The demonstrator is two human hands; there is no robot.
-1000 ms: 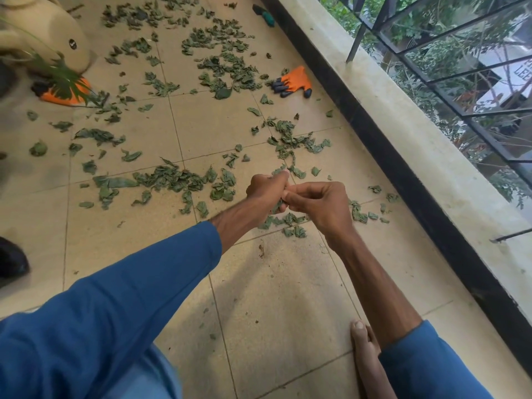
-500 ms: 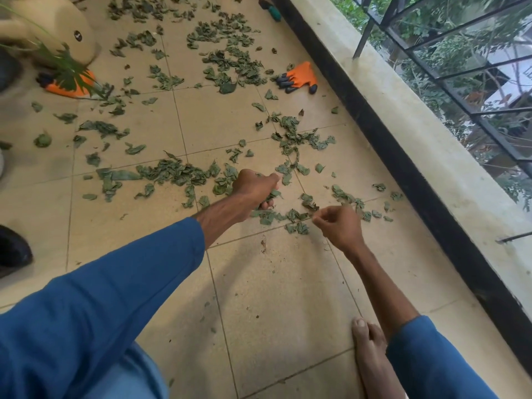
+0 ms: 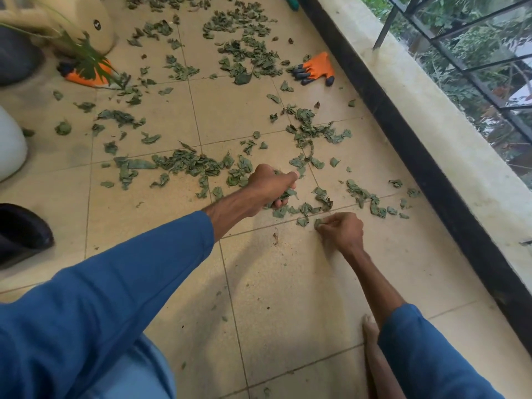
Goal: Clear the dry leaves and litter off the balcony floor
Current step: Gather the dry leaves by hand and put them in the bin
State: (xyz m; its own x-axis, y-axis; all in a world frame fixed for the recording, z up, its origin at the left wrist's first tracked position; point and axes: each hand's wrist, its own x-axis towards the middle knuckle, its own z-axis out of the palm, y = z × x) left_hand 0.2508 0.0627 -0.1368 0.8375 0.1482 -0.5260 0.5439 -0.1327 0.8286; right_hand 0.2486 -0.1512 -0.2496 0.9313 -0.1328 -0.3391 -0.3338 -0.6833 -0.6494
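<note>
Dry green leaves [image 3: 187, 164] lie scattered in patches over the beige floor tiles [image 3: 288, 283], thickest toward the far end. My left hand [image 3: 270, 187] is curled round a bunch of gathered leaves just above the floor. A little nearer and to the right, my right hand [image 3: 341, 230] is down at the tile and pinches a single leaf [image 3: 317, 223] at its fingertips. More leaves [image 3: 365, 198] trail right of both hands toward the wall.
An orange and black glove [image 3: 315, 70] lies near the black skirting [image 3: 417, 156] of the parapet wall. A second orange glove [image 3: 89, 74] sits under a cream planter [image 3: 86, 21]. A white pot [image 3: 10, 145] and a dark object [image 3: 23, 231] stand at left. My bare foot [image 3: 372, 341] is at bottom right.
My hands, together a second ago, have parted. The right hand dropped to the floor and took a leaf; the left keeps its bunch and has moved slightly left.
</note>
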